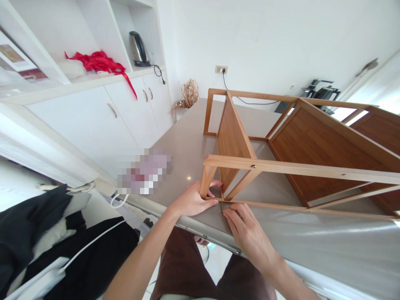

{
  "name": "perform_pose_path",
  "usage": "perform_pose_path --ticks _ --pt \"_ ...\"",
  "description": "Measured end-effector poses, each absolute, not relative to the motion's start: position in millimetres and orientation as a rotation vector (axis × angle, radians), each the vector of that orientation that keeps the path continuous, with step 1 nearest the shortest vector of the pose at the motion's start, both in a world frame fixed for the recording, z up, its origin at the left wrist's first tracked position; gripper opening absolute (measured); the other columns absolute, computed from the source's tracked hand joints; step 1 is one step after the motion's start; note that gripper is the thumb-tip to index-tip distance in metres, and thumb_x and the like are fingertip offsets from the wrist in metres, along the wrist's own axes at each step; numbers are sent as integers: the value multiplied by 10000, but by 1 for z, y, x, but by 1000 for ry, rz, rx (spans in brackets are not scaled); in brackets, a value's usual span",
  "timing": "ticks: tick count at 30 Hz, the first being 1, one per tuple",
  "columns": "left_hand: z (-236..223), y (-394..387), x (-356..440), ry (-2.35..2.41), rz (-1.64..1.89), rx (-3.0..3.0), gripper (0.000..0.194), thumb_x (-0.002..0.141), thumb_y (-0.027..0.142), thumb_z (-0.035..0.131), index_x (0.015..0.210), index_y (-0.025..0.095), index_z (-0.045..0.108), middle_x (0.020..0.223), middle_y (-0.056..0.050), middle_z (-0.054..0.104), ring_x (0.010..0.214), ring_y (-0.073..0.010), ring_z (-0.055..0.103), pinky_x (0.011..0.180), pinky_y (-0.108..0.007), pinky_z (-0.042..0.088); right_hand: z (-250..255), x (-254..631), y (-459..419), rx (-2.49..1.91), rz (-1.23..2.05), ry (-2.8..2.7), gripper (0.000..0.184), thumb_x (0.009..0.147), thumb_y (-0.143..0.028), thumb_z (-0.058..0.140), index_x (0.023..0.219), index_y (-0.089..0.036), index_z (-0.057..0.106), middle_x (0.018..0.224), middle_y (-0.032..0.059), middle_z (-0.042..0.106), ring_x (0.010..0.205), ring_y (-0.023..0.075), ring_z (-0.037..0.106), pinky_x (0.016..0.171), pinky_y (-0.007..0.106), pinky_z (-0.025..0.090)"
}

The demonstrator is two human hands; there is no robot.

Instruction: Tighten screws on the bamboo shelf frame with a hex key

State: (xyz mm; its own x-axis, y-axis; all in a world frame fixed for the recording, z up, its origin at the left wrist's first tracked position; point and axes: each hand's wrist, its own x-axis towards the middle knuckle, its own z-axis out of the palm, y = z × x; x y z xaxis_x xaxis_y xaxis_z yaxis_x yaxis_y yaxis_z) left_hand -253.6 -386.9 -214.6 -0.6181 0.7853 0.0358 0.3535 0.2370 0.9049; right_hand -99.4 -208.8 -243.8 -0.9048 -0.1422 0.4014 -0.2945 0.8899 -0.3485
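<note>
A wooden shelf unit (283, 164) lies on its side on the grey tabletop, its slatless panels standing upright between the rails. At its near left corner, my left hand (195, 199) is closed around the end of the frame, thumb along the lower rail and fingers behind the post. Just right of it, my right hand (245, 221) pinches a small metal screw (222, 205) at the lower rail, in line with the panel's edge. My fingertips partly hide the screw. A bolt head (253, 166) shows in the upper rail.
The grey table (184, 141) runs under the unit, with a blurred-out item (145, 171) on its left. White cabinets (125, 112) hold a kettle (139, 49) and red ribbon (100, 62). Dark clothes (90, 254) lie at lower left. A black appliance (323, 93) stands behind.
</note>
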Motion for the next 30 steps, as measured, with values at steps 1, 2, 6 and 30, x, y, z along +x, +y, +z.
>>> perform_pose_path --ticks 1,2,6,30 --pt "-215 -387 -254 2089 1351 1046 495 828 272 723 1314 279 626 1217 -29 714 906 -167 683 858 -269 531 -244 -99 -209 319 575 -2687 171 1015 -93 469 1101 -183 585 1028 89 552 954 225 546 851 389 523" --pt "-215 -387 -254 2089 1351 1048 493 828 270 723 1311 280 627 1225 -27 710 903 -164 683 857 -267 530 -245 -99 -208 320 572 -2687 170 1015 -93 468 1099 -183 586 1029 90 552 957 225 546 852 388 524" --pt "-213 -387 -254 2085 1353 1053 491 825 269 724 1306 285 625 1268 -18 689 890 -152 678 854 -260 529 -241 -99 -209 345 509 -2697 180 1007 -82 462 1095 -170 591 1010 93 558 932 224 548 814 375 529" --pt "-209 -385 -253 2089 1351 1050 489 830 273 717 1311 267 629 1264 -34 692 890 -159 682 860 -273 533 -227 -104 -209 348 427 -2623 160 1021 -138 504 980 -181 652 866 53 640 834 194 581 781 353 472"
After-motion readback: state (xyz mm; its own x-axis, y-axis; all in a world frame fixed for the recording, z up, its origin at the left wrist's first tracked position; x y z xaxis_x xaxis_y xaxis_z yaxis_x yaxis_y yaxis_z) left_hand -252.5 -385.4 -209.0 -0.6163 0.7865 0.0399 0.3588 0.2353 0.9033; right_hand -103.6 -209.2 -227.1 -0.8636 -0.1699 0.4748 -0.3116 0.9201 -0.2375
